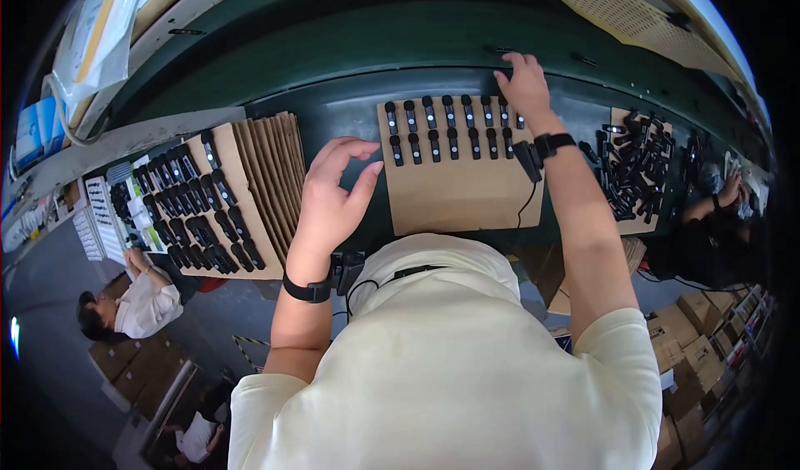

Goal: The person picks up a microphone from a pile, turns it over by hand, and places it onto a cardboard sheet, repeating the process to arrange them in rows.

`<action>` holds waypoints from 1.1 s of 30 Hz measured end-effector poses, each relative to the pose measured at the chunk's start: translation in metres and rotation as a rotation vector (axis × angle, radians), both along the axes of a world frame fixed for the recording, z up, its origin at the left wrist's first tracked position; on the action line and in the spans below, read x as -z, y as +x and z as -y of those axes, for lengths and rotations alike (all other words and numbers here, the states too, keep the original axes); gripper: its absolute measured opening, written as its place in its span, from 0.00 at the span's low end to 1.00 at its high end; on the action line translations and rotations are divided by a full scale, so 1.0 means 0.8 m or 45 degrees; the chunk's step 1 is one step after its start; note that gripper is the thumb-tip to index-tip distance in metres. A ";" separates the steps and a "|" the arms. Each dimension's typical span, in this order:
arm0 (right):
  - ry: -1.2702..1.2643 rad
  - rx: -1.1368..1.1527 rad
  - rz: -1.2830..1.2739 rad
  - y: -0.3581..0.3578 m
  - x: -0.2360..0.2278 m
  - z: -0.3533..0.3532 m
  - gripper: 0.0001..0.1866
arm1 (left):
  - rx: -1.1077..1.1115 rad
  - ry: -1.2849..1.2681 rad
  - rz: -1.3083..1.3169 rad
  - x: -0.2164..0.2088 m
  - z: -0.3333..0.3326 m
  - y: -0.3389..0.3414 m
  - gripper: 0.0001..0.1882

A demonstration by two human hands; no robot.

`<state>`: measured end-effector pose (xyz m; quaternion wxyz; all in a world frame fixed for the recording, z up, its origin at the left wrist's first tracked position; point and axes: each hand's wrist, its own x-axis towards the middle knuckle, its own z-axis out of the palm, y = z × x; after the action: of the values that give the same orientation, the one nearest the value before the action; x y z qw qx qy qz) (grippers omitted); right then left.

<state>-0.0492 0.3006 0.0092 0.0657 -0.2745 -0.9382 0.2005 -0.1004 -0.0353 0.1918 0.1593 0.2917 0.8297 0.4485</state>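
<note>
A brown cardboard sheet (467, 195) lies in front of me. Two rows of small black clip-on microphones (433, 146) with rounded dark heads stand along its far half. My left hand (337, 188) hovers just left of the sheet, holding nothing, thumb and fingers apart. My right hand (527, 88) reaches past the far right corner of the sheet, fingers spread. A small black piece (501, 50) lies on the dark green strip just beyond its fingertips; I see nothing between them. My right wrist and hand partly cover the right end of the rows.
On the left, a cardboard sheet (221, 145) carries several rows of microphones, beside upright cardboard dividers (275, 162). A heap of black microphones (637, 166) lies on cardboard at right. Another black piece (583, 58) lies on the green strip. Co-workers (150, 303) sit at left and right.
</note>
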 end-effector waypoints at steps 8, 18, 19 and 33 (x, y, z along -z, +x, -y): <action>0.002 0.009 0.231 -0.060 0.033 -0.028 0.17 | -0.062 -0.016 0.033 0.006 0.008 -0.003 0.11; -0.852 -0.335 -0.253 -0.009 -0.103 0.069 0.13 | 0.000 0.014 -0.035 -0.005 0.001 0.010 0.13; -0.865 -0.371 -0.264 0.008 -0.142 0.091 0.13 | 0.029 0.056 -0.092 -0.011 0.000 0.013 0.13; -0.673 -0.775 -0.812 0.152 -0.307 0.189 0.18 | 0.375 0.400 -0.286 -0.098 -0.003 0.085 0.16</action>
<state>0.0721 0.1492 0.2552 0.2156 0.0787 -0.8261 0.5147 -0.0326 -0.0332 0.2701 0.0823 0.4787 0.7107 0.5089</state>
